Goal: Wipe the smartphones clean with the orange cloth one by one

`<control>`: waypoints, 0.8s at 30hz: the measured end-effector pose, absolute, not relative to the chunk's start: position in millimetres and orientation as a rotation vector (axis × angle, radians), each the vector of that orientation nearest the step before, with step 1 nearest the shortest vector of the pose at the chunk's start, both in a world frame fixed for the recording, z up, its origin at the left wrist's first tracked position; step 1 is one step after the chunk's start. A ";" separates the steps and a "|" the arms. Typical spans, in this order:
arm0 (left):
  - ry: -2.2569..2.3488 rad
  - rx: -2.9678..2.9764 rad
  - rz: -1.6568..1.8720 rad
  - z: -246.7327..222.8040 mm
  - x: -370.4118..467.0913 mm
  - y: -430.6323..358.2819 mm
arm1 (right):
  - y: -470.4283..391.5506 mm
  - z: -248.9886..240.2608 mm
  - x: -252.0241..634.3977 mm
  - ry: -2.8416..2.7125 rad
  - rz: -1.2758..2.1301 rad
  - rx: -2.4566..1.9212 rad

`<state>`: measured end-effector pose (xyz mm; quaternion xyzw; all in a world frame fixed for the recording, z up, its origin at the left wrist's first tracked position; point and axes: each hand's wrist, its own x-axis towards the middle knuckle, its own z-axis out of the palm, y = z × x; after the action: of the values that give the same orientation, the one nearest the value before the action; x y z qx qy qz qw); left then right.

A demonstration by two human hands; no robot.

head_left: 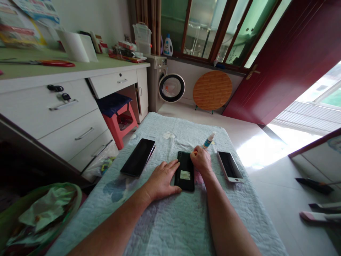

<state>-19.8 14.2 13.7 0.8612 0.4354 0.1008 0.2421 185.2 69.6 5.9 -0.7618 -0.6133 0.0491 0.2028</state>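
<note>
A black phone (187,183) lies back side up on the quilted cloth, a pale label on its back. Spread along its left edge, my left hand (164,179) touches it with fingers and thumb apart. My right hand (201,160) is closed at the phone's upper right corner, pinching a small orange item (193,152) whose full shape is hidden. Just beyond that hand is a small spray bottle (208,140) with a blue label. To the left lies a larger dark phone (139,157); on the right is a white-framed phone (230,167).
The light blue quilted cloth (170,220) covers the table. A green bin (77,199) with waste stands at lower left, and a red stool (116,133) beside white drawers (66,131). Farther back are a washing machine (156,83) and a round wooden board (212,90).
</note>
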 end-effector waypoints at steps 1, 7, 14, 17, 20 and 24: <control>1.192 2.356 0.273 13.8 -19.7 14.1 | 69.1 6.2 185.1 -1.696 0.153 -2.140; 1.192 2.343 0.273 14.2 -19.7 13.9 | 66.0 3.6 181.0 -1.730 0.047 -1.942; 1.174 2.334 0.289 14.6 -19.8 14.1 | 67.3 2.4 166.9 -1.892 0.094 -1.797; 1.170 2.327 0.292 16.0 -19.6 14.1 | 70.1 2.1 159.6 -1.978 0.151 -1.732; 1.169 2.326 0.293 16.7 -19.5 14.0 | 72.6 0.7 154.4 -2.067 0.181 -1.648; 1.163 2.321 0.320 15.9 -19.2 13.2 | 73.6 -0.7 149.7 -2.156 0.199 -1.602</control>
<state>-19.2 13.2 15.9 0.8568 0.4293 0.1181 0.2602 149.7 73.6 -0.7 -0.5800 -0.7804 0.0720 0.2223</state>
